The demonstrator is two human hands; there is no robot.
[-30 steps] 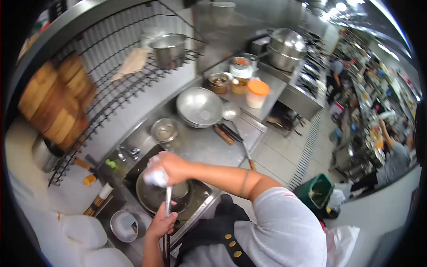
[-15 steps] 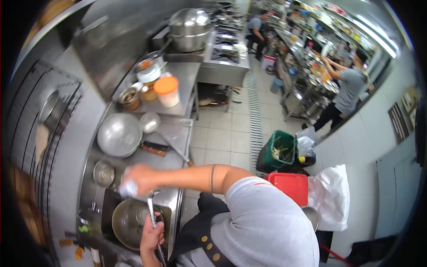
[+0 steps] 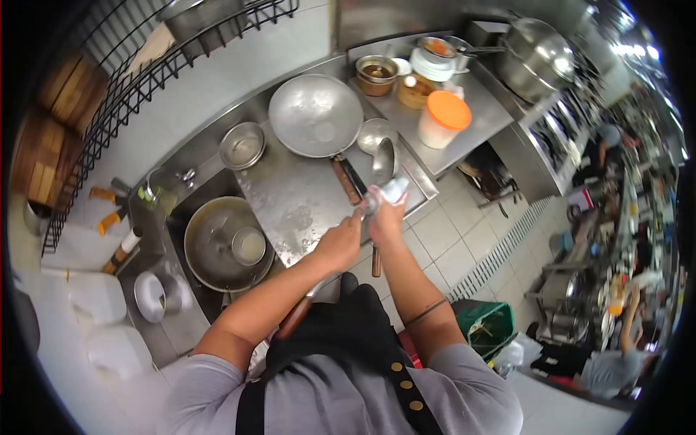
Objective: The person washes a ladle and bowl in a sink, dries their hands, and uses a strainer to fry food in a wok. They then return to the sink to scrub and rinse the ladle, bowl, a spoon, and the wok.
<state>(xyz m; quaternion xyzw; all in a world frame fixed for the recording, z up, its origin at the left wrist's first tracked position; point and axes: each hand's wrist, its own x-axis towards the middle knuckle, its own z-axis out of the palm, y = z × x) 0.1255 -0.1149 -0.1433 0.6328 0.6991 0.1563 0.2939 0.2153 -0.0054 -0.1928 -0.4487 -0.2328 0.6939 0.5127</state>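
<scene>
My left hand (image 3: 341, 241) is closed round the metal shaft of a long-handled ladle (image 3: 384, 161), and the wooden end of its handle slants back under my left forearm. My right hand (image 3: 387, 216) grips a pale bluish-white cloth (image 3: 394, 190), which wraps the shaft just below the ladle's bowl. Behind the held ladle, a second ladle (image 3: 373, 133) lies on the steel counter; its wooden handle tip shows below my right hand. A large wok (image 3: 316, 116) rests close by, with a wooden-handled tool (image 3: 348, 181) beside it.
At left, a sink holds a big metal basin (image 3: 199, 243) with a small bowl (image 3: 249, 246) inside. A metal bowl (image 3: 243, 145) sits on the counter. An orange-lidded tub (image 3: 446, 116) stands on the neighbouring table. A green bin (image 3: 486, 326) is on the floor; another person (image 3: 612, 370) works at right.
My view has swung round towards the counter. My right hand with the cloth has moved from beside the sink onto the ladle's shaft. My left hand still grips the ladle, now raised over the counter.
</scene>
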